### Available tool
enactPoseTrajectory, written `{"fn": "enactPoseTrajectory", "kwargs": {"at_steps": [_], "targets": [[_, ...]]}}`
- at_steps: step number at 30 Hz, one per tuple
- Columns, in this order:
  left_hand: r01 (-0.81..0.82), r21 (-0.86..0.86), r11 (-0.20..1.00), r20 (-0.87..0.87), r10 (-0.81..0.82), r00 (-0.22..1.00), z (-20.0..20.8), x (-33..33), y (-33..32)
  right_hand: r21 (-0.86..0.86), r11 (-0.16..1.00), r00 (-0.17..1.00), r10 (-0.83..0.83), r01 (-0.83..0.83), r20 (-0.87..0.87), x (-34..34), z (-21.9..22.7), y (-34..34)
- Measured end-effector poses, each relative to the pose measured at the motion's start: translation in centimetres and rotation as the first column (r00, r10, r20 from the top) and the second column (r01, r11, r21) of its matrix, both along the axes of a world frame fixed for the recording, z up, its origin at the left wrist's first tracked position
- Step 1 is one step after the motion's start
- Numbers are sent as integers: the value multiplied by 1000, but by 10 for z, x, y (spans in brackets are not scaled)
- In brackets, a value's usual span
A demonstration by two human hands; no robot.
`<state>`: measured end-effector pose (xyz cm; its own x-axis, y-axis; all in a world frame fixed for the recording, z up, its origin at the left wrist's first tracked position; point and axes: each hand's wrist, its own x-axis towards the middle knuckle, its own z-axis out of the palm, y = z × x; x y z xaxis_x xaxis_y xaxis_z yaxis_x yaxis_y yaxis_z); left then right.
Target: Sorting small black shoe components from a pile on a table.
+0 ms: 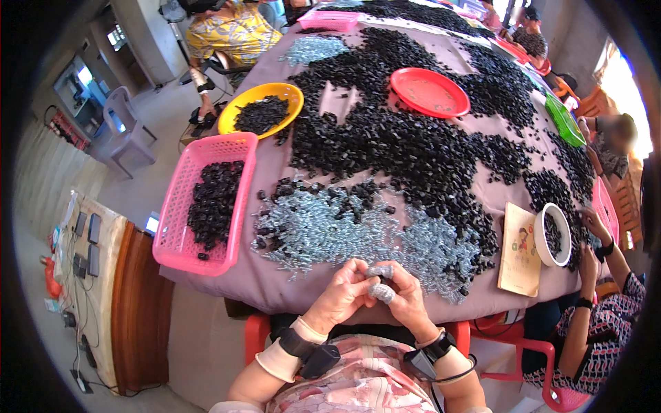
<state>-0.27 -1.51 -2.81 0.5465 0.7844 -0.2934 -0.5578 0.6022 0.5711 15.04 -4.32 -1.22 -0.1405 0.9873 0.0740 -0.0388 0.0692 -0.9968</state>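
My left hand (342,292) and my right hand (407,294) meet just in front of the table's near edge. Both have their fingertips pinched together. Grey coverings wrap the thumb and a finger of the right hand. Whatever lies between the fingertips is too small or hidden to make out. Right beyond my hands spreads a heap of small, shiny, silvery-blue pieces (330,230). Behind and partly mixed with it lies a broad heap of small black pieces (385,148), which look like plastic parts.
A pink basket (244,199) of black pieces stands at the left, near a yellow bowl (295,113). Further back lies a red tray (430,93). On the right are a booklet (513,258) and a white bowl (566,237), beside a co-worker's hands (591,234). Other people sit around the table.
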Motion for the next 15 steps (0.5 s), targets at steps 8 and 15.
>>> {"fn": "enactPoseTrajectory", "kwargs": {"at_steps": [8,15], "targets": [[51,-56,997,54,-48,997,6,0,1,-20,997,998,-70,70,5,-1,-4,1],[69,-18,997,-96,-70,993,5,-9,6,44,998,999,34,-33,-10,-12,3,0]]}}
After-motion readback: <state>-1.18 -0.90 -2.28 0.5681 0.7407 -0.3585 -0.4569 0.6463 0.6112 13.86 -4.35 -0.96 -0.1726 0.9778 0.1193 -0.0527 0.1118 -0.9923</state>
